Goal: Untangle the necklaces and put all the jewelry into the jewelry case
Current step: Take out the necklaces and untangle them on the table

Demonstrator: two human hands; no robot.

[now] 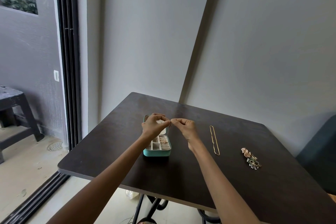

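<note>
A teal jewelry case [157,152] lies open on the dark table [181,169], its cream compartments holding a few small gold pieces. Above the case, my left hand [153,126] and my right hand [185,127] meet fingertip to fingertip, both pinching a thin necklace [170,125] that hangs a little between them. A gold chain necklace [214,140] lies stretched out on the table to the right of my right hand. Farther right sits a small heap of jewelry [251,158] with rose-gold and green-beaded pieces.
The table stands against a grey wall, its left corner next to a sliding door frame [70,78]. A dark stool [14,107] stands outside on the left. A dark chair [318,154] edges in at the right.
</note>
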